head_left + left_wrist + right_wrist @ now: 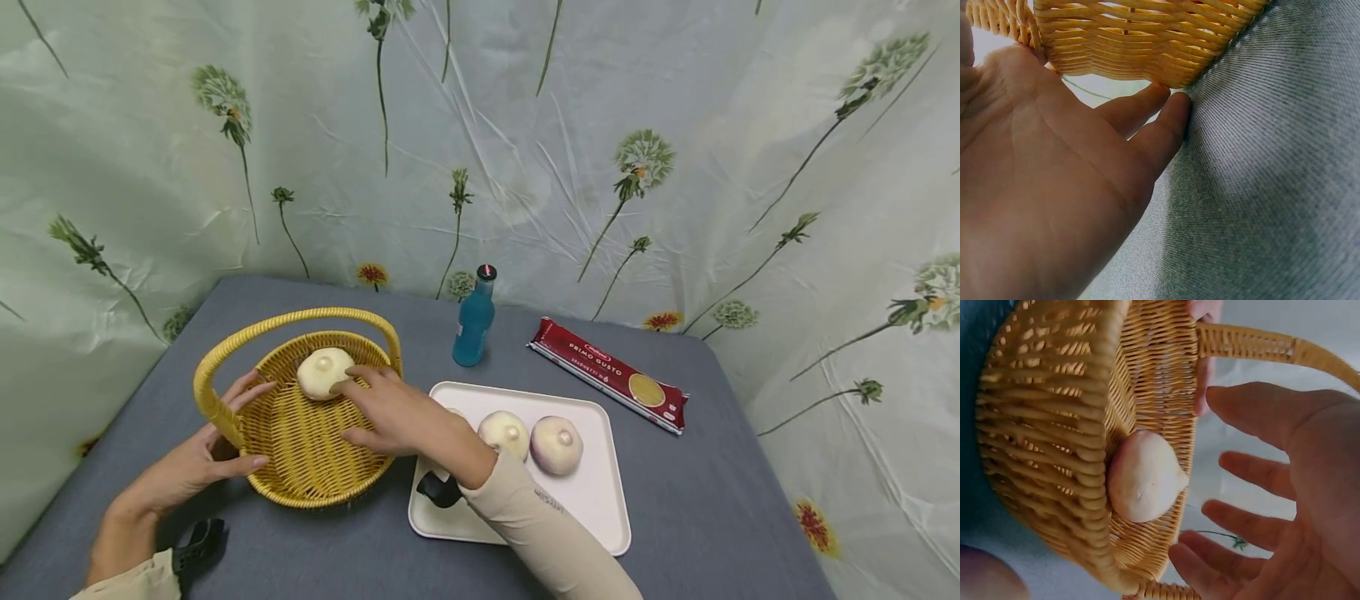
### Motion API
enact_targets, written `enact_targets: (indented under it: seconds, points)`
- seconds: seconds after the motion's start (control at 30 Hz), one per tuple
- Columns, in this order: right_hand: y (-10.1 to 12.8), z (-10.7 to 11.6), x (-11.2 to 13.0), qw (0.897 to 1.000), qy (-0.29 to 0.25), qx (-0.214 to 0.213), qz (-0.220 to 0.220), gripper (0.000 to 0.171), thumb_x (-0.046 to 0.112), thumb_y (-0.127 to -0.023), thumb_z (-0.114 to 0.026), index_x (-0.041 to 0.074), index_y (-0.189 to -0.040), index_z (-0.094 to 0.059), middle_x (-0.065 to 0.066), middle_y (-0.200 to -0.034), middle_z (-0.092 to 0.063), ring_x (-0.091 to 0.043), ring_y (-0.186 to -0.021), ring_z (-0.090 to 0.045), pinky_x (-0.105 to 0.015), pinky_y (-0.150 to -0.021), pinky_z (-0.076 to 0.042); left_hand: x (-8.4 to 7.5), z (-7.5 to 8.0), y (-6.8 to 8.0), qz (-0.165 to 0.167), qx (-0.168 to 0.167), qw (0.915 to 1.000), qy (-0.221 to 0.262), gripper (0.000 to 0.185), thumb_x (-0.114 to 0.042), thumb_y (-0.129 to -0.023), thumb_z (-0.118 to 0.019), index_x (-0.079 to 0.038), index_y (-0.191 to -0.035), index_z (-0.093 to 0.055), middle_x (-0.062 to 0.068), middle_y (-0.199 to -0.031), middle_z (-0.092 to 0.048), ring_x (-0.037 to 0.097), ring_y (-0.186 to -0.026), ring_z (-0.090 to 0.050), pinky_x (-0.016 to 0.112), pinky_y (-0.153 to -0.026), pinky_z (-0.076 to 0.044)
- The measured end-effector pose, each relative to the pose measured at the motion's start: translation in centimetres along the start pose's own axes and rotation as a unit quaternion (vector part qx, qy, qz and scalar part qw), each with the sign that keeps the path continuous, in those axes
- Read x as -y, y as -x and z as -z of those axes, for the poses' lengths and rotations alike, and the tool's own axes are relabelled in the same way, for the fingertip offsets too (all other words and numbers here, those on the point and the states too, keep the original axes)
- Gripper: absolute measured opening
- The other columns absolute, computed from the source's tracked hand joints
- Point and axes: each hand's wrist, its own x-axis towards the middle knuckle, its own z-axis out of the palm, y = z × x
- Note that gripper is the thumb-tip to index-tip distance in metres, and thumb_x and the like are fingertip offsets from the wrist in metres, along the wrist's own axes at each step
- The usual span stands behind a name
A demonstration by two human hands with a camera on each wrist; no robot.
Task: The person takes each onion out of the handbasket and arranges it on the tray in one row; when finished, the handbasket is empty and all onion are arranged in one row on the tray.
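A yellow wicker basket (322, 446) with a tall arched handle stands on the left of the table. Inside, near its far wall, lies a pale turnip (324, 373) with a stubby top and a purplish side. My left hand (187, 462) grips the basket's left side near the handle's foot, its thumb at the rim. In the left wrist view, fingertips (1175, 112) meet the outer wicker low down. Over the basket hovers my right hand (397, 408), fingers spread loosely beside the turnip. The right wrist view shows a gap between this hand and the turnip (1146, 478).
Right of the basket, a white tray (600, 508) bears turnips (557, 445), one mostly hidden behind my right forearm. Behind stand a blue bottle (474, 321) and a red spaghetti packet (611, 375). A flowered curtain (525, 167) hangs beyond the grey-covered table.
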Motion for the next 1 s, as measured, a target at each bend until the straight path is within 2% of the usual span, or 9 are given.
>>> enact_targets:
  seconds: [0.1,0.13,0.23,0.33,0.43,0.57,0.7,0.77,1.0]
  points:
    - [-1.4,0.2,0.2,0.999,0.007,0.017,-0.026,0.060,0.040,-0.100,-0.059,0.020,-0.153,-0.040,-0.012,-0.159,-0.036,-0.030,-0.141,-0.042,-0.037,-0.107,-0.043,-0.2,0.0,-0.1,0.002,0.002,1.0000,0.003,0.090,0.001,-0.094,-0.064,-0.021,-0.163,-0.009,-0.012,-0.166,0.018,0.000,-0.145,0.004,0.030,-0.115,-0.021]
    - [-1.8,0.3,0.2,0.999,0.005,0.024,-0.036,0.061,0.041,-0.100,-0.059,0.020,-0.154,-0.038,-0.012,-0.160,-0.034,-0.030,-0.142,-0.039,-0.036,-0.107,-0.043,-0.2,0.0,-0.1,0.004,0.002,1.0000,-0.003,0.090,0.000,-0.095,-0.064,-0.021,-0.163,-0.010,-0.013,-0.166,0.018,-0.004,-0.143,0.001,0.019,-0.109,-0.024]
    - [-2.9,0.4,0.2,0.997,-0.006,0.051,-0.064,0.065,0.043,-0.100,-0.058,0.023,-0.156,-0.033,-0.011,-0.163,-0.027,-0.029,-0.145,-0.033,-0.034,-0.107,-0.043,-0.2,0.1,-0.2,-0.001,0.007,1.0000,-0.003,0.089,0.001,-0.095,-0.064,-0.020,-0.163,-0.010,-0.012,-0.166,0.018,-0.010,-0.141,0.000,0.017,-0.108,-0.024]
    - [-3.9,0.4,0.1,0.994,-0.015,0.072,-0.085,0.066,0.045,-0.100,-0.057,0.026,-0.157,-0.030,-0.009,-0.164,-0.022,-0.028,-0.146,-0.029,-0.033,-0.107,-0.042,-0.1,0.1,-0.3,0.003,0.006,0.9999,-0.015,0.089,-0.001,-0.095,-0.064,-0.022,-0.163,-0.011,-0.013,-0.166,0.017,-0.013,-0.137,-0.003,0.004,-0.088,-0.025]
    - [-4.8,0.1,-0.2,0.993,-0.019,0.073,-0.094,0.066,0.045,-0.100,-0.057,0.027,-0.157,-0.029,-0.008,-0.164,-0.021,-0.027,-0.144,-0.030,-0.032,-0.106,-0.042,-0.3,0.0,-0.5,0.001,0.007,1.0000,-0.005,0.090,0.000,-0.094,-0.065,-0.021,-0.163,-0.010,-0.011,-0.166,0.018,0.006,-0.149,0.008,0.031,-0.116,-0.021]
    - [-5.8,-0.4,-0.4,0.992,-0.037,0.055,-0.105,0.067,0.043,-0.099,-0.060,0.029,-0.156,-0.029,-0.007,-0.161,-0.024,-0.025,-0.138,-0.035,-0.032,-0.101,-0.044,-0.3,0.1,-0.6,0.002,0.004,1.0000,-0.002,0.091,0.001,-0.094,-0.065,-0.022,-0.163,-0.010,-0.010,-0.166,0.019,0.024,-0.151,0.011,0.060,-0.114,-0.015]
    - [-6.7,-1.1,-0.4,0.991,-0.048,0.048,-0.114,0.069,0.040,-0.098,-0.063,0.033,-0.157,-0.029,-0.005,-0.160,-0.025,-0.024,-0.135,-0.038,-0.031,-0.098,-0.045,-0.1,0.1,-0.3,0.001,0.004,0.9998,-0.017,0.089,0.000,-0.095,-0.065,-0.021,-0.163,-0.011,-0.009,-0.166,0.017,0.004,-0.147,0.002,0.021,-0.108,-0.026]
    - [-7.0,-1.4,-0.4,0.991,-0.046,0.050,-0.113,0.069,0.040,-0.097,-0.064,0.034,-0.157,-0.030,-0.004,-0.160,-0.025,-0.024,-0.134,-0.039,-0.030,-0.097,-0.045,-0.1,0.1,-0.1,-0.002,0.007,0.9999,-0.011,0.088,0.000,-0.095,-0.064,-0.020,-0.163,-0.011,-0.010,-0.166,0.017,-0.001,-0.146,0.002,0.033,-0.113,-0.025]
    - [-7.3,-1.8,-0.4,0.995,-0.033,0.045,-0.077,0.061,0.037,-0.096,-0.067,0.027,-0.151,-0.040,-0.002,-0.158,-0.030,-0.021,-0.138,-0.038,-0.027,-0.108,-0.034,0.0,0.1,0.1,-0.010,0.014,0.9998,-0.008,0.086,0.001,-0.096,-0.062,-0.018,-0.163,-0.010,-0.012,-0.165,0.018,-0.021,-0.130,-0.010,0.006,-0.089,-0.028]
